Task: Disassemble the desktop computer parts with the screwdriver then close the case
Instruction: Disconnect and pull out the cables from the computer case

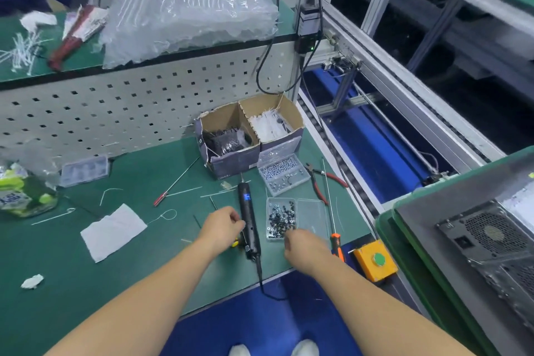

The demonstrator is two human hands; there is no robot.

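Observation:
A black electric screwdriver (249,218) with a blue display lies on the green mat, its cable running off the front edge. My left hand (221,225) is just left of it; loosely curled fingertips touch its side and none wrap over it. My right hand (302,243) hovers at the near edge of a clear tray of dark screws (279,218), fingers bent down and their tips hidden. The grey computer case (488,237) lies in a green tray (387,228) at the right, its power-supply grille facing up.
An orange-handled screwdriver (335,237) and red pliers (320,182) lie right of the screw tray. Behind are a second screw box (284,172) and two cardboard boxes (231,139). A yellow button box (375,260), white cloth (114,231) and a red-handled tool (173,182) are nearby.

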